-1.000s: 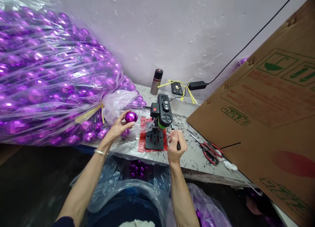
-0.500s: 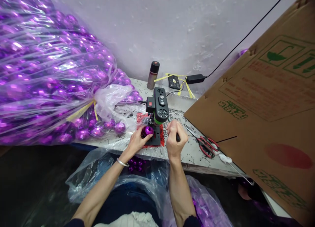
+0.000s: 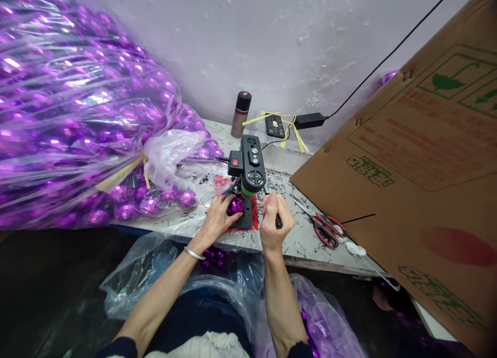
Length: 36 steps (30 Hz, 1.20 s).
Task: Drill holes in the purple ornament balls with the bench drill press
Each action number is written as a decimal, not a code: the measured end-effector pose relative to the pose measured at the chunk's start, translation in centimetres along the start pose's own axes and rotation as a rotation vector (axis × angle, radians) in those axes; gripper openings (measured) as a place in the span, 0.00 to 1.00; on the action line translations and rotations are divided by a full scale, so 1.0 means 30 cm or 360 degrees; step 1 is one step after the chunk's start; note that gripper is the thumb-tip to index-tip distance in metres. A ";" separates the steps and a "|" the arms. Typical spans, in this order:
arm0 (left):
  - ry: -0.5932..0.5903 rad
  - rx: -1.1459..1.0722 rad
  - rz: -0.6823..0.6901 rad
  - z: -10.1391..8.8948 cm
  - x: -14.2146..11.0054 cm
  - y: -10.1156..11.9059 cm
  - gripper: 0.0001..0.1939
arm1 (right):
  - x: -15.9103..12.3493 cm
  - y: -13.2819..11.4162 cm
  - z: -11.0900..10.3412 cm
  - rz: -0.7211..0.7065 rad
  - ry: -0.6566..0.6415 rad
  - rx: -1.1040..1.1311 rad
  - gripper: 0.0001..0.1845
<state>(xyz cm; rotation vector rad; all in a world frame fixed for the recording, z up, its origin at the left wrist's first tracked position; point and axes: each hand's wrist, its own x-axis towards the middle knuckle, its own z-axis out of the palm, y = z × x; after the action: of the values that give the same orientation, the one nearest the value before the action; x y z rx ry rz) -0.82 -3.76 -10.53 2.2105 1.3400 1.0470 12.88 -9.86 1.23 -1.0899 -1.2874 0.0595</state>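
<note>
A small black bench machine (image 3: 253, 163) with two round vents and a red switch stands on the table. Under its head, my left hand (image 3: 217, 218) pinches a shiny purple ball (image 3: 235, 206) over the black base plate (image 3: 244, 222). My right hand (image 3: 276, 220) is wrapped round a lever with a black grip (image 3: 278, 221) at the machine's right side. Part of the ball is hidden behind my fingers.
A huge clear bag of purple balls (image 3: 77, 114) fills the left. Red-handled scissors (image 3: 326, 230) lie right of the machine, beside a large cardboard box (image 3: 411, 192). Behind stand a spray can (image 3: 241, 114) and a black adapter (image 3: 309, 120). Black scraps litter the table (image 3: 298, 246).
The ball sits slightly farther right and shows more of its surface. My right hand stays on the lever, shifted a touch. The view has moved a little.
</note>
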 end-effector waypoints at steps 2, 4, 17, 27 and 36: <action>-0.0011 0.0006 0.0016 -0.004 0.001 0.004 0.27 | -0.001 0.000 0.000 0.0002 -0.0004 -0.0021 0.20; -0.0043 -0.0013 -0.0002 -0.007 0.009 0.005 0.27 | -0.003 0.001 0.000 0.0004 0.0000 -0.0023 0.20; -0.0186 -0.0228 -0.0120 -0.033 0.011 -0.035 0.28 | -0.016 0.008 0.004 -0.0010 0.0028 -0.0011 0.19; -0.0147 -0.0244 -0.0017 0.033 0.029 -0.016 0.31 | -0.024 0.017 0.000 -0.0030 0.0010 -0.0020 0.19; -0.0086 -0.0462 -0.0152 0.094 -0.012 -0.052 0.35 | -0.045 0.033 -0.005 -0.0097 0.0011 -0.0058 0.17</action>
<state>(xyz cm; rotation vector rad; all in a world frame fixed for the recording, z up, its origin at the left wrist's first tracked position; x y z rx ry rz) 0.21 -3.10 -13.52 1.9300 1.1754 1.0639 13.04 -10.21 -0.41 -1.0800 -1.3189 -0.0137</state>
